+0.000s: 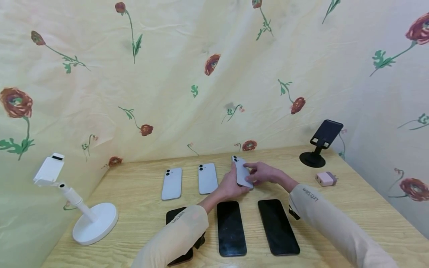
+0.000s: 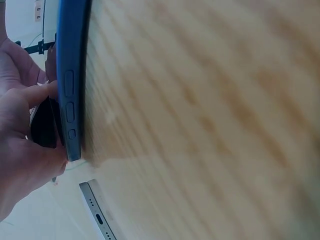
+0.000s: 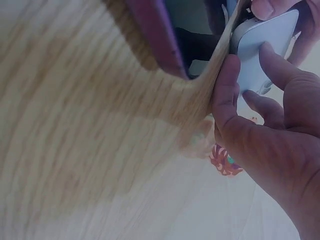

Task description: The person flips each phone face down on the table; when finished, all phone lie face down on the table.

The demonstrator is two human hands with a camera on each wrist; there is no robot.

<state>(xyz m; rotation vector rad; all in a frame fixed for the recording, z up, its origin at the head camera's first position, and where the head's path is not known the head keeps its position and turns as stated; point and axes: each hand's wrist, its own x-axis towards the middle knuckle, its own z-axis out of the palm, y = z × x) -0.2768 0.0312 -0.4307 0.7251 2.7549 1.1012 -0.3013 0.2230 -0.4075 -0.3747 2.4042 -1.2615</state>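
Note:
Near the back of the table, both hands hold a light-coloured phone (image 1: 242, 172), its back with two camera lenses facing up. My left hand (image 1: 231, 185) grips its left and near edges. From the right, my right hand (image 1: 264, 173) pinches the other side. In the right wrist view, the right thumb and fingers lie on the pale phone (image 3: 252, 55). Two similar phones lie back-up to the left, one (image 1: 207, 178) close to the left hand and another (image 1: 172, 183) farther off.
Nearer me lie a dark phone (image 1: 231, 229), a second dark phone (image 1: 279, 227) and a third (image 1: 175, 214), partly hidden by the left sleeve. A white phone stand (image 1: 95, 223) is at left. At right are a black stand (image 1: 313, 159) and a pink charger (image 1: 325, 179).

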